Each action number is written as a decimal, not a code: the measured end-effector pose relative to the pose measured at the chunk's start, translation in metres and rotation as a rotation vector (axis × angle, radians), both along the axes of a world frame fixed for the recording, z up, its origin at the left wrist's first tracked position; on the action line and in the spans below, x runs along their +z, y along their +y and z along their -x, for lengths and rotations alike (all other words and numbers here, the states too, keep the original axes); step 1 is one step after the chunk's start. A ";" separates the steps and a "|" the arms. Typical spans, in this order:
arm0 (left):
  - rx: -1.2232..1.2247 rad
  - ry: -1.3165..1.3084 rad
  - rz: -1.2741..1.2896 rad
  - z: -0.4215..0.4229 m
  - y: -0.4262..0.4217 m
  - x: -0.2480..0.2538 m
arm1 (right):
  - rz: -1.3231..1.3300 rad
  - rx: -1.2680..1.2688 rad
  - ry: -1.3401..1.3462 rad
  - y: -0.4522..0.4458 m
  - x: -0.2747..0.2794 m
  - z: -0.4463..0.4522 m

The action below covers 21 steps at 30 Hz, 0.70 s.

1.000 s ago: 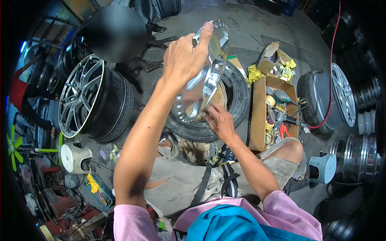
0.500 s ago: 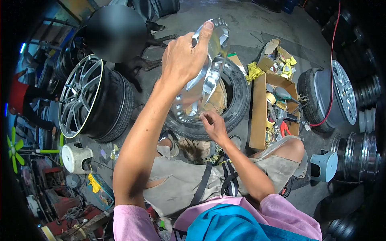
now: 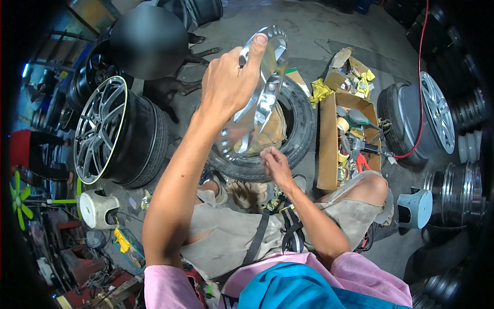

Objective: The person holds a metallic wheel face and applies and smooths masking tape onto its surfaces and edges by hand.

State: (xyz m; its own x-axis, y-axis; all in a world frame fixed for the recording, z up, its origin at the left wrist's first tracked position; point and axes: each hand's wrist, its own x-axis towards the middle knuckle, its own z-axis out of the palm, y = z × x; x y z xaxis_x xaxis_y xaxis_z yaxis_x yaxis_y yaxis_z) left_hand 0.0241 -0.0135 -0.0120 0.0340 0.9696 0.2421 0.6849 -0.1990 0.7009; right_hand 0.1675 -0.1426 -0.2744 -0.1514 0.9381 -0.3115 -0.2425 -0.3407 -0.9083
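Note:
My left hand (image 3: 231, 80) grips the upper rim of a shiny, machined metal wheel part (image 3: 268, 98), thumb over the edge. The part is held up tilted, nearly on edge, above a tire (image 3: 303, 110) lying flat on the floor. Inside the tire's ring is a round, tan, wood-like block (image 3: 272, 129). My right hand (image 3: 276, 164) is near the lower edge of the metal part, fingers curled together; whether something small is between them is too small to tell.
Left stands a spoked wheel (image 3: 100, 131) with a tire, near a white stool (image 3: 98, 208). A cardboard box (image 3: 327, 149) of tools is right of the tire. Beyond it are another wheel (image 3: 437, 113), a red hose (image 3: 421, 92) and a blue stool (image 3: 422, 208). A person (image 3: 32, 154) bends at far left.
My right hand has drawn slightly away from the metal part's lower edge. My left hand keeps its grip. The view has shifted a little, and the person at far left has changed posture.

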 end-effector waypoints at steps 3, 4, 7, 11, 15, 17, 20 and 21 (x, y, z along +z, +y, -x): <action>-0.019 -0.005 0.018 0.002 -0.004 0.003 | 0.035 -0.068 -0.088 0.008 -0.008 -0.006; -0.033 -0.012 0.075 0.004 -0.008 0.005 | 0.013 -0.191 -0.002 0.017 -0.014 0.001; -0.120 0.002 0.182 0.018 -0.045 0.026 | -0.085 -0.273 -0.036 0.042 -0.018 0.002; -0.160 0.024 0.294 0.055 -0.099 -0.026 | -0.111 -0.344 0.163 0.065 -0.031 0.020; -0.230 -0.533 0.444 0.058 -0.105 -0.076 | -0.304 -0.310 -0.078 0.067 -0.064 0.033; -0.209 -0.486 0.516 0.060 -0.111 -0.087 | -0.331 -0.310 -0.114 0.063 -0.054 0.028; -0.158 -0.430 0.468 0.038 -0.113 -0.066 | -0.375 -0.215 -0.332 0.065 -0.058 0.012; -0.162 -0.438 0.467 0.038 -0.111 -0.065 | -0.375 -0.215 -0.341 0.060 -0.049 0.009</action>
State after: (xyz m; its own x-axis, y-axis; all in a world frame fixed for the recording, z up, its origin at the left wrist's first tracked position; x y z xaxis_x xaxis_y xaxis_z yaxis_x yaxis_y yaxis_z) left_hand -0.0137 -0.1242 -0.0769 0.1821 0.9669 -0.1786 0.3040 0.1174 0.9454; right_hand 0.1583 -0.0825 -0.3233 0.1067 0.9929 0.0527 0.0584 0.0466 -0.9972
